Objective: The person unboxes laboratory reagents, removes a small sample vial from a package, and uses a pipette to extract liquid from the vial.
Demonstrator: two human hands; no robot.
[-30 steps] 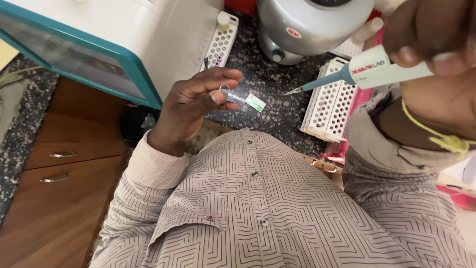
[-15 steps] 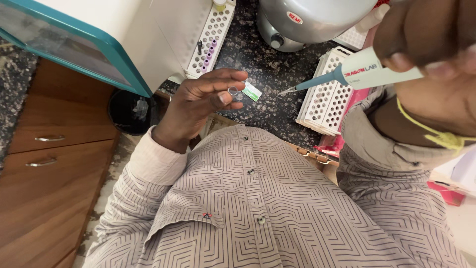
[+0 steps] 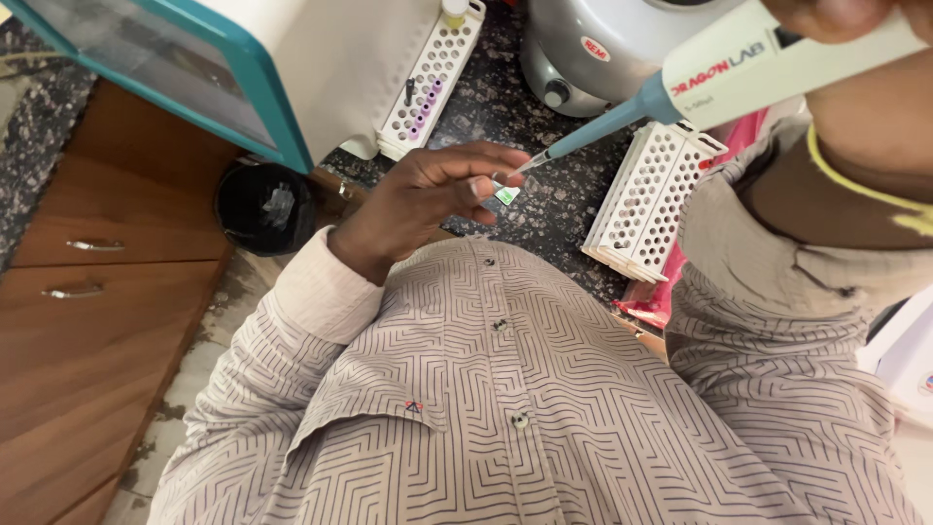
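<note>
L hand [image 3: 428, 199] pinched small tube [image 3: 504, 192]; R hand [image 3: 846, 15] gripped pipette [image 3: 719, 73], tip at tube mouth. Risk: shaky tip missing tube, sample spilling on worktop [image 3: 554, 209].

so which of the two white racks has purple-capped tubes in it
The rack leaning by the white box, upper middle; purple caps show near its lower end. The tilted rack under the pipette shows none.

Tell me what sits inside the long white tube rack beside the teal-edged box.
The long white tube rack holds a few purple-capped tubes, a dark one and a yellow-topped vial. Most holes look empty; their depths are hidden.
</note>
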